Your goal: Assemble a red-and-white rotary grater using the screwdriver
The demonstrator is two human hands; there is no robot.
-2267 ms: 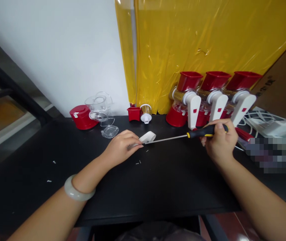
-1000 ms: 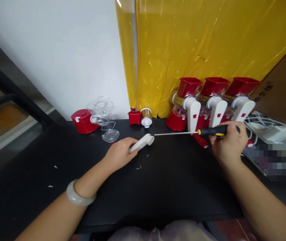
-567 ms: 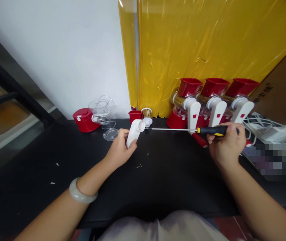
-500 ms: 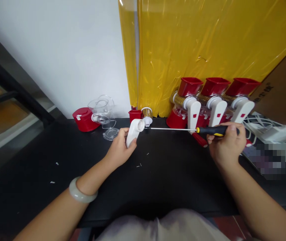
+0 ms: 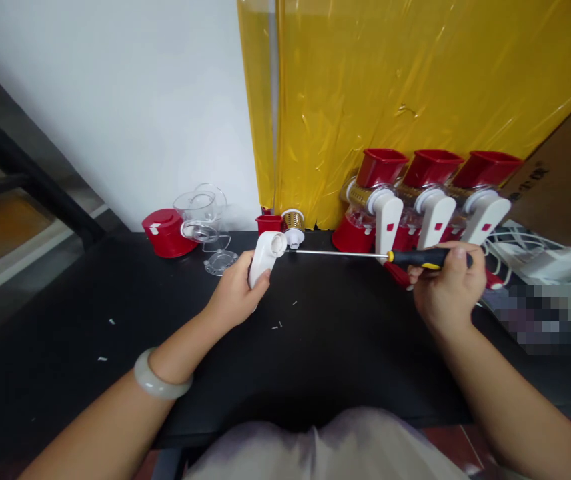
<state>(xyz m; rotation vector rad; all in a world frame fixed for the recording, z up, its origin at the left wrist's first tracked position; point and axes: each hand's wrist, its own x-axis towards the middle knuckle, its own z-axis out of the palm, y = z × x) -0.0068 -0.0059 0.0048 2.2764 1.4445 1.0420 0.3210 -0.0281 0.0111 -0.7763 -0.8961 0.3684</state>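
Observation:
My left hand [image 5: 233, 297] is closed around a white plastic crank handle [image 5: 264, 257], holding it raised with its round end up and to the right. My right hand [image 5: 446, 288] grips the black and yellow handle of a long screwdriver [image 5: 418, 257]. The thin metal shaft runs level to the left and its tip sits at the handle's round end. A pale bangle [image 5: 158, 381] is on my left wrist.
Three red and white rotary graters [image 5: 428, 200] stand in a row against yellow plastic sheeting [image 5: 390, 87]. A red base [image 5: 165, 232], a clear housing [image 5: 200, 217], a small red part [image 5: 268, 223] and a gold drum [image 5: 294, 227] lie at the back of the black table [image 5: 315, 347]. White cables and packets are at right.
My left hand lifted the white handle off the table and tipped its round end up. The screwdriver rose to level, with its tip now at that end.

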